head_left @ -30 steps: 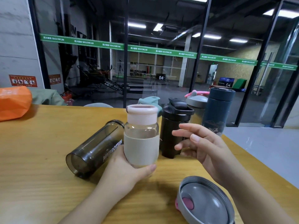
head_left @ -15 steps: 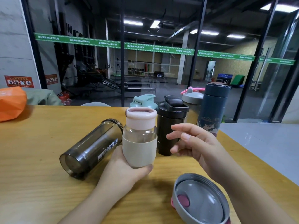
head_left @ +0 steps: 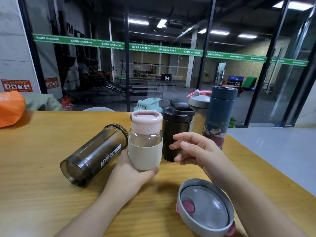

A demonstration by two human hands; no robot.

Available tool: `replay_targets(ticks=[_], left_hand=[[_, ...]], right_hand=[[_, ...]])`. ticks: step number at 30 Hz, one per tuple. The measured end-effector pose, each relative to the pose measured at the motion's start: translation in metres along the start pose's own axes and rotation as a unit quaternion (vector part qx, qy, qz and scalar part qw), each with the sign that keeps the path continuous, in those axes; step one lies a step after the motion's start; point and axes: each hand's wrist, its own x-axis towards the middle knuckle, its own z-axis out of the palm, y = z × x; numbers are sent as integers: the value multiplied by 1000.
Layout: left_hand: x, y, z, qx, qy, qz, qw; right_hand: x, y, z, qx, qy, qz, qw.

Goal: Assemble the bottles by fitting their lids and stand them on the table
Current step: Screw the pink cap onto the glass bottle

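Observation:
My left hand [head_left: 130, 175] grips a small glass bottle [head_left: 145, 146] with a beige sleeve and a pink lid, held upright just above the wooden table [head_left: 34, 194]. My right hand [head_left: 200, 151] hovers to its right with relaxed fingers, holding nothing. A smoky MYPROTEIN bottle [head_left: 94, 154] lies on its side without a lid, left of my left hand. A grey lid [head_left: 205, 209] with a pink plug lies upside down near the front edge. Behind stand a black shaker [head_left: 177, 132], a teal-lidded bottle [head_left: 148, 104], a grey shaker with a pink loop [head_left: 199, 106] and a dark blue flask [head_left: 218, 117].
An orange bag [head_left: 10, 110] and a green cloth [head_left: 41, 103] lie at the table's far left. The table's right edge [head_left: 273, 171] drops to a pale floor. A glass wall stands behind the table.
The view has shifted slightly. My right hand has drawn a little away from the pink lid, and the glass bottle stays in my left hand.

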Motion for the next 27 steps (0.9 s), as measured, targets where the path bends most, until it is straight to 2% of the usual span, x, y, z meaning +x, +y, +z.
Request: replay_targets(ticks=[9,19,27], left_hand=[[12,2,5,25,10,-1,1000],[20,5,9,46,14,15,999],[4,12,2,43,46,44,997]], right_hand=[[4,7,-4,-3,3,11,1000],[4,12,-12,-87,-3,46,995],[-1,20,-18,-176,-123,133,968]])
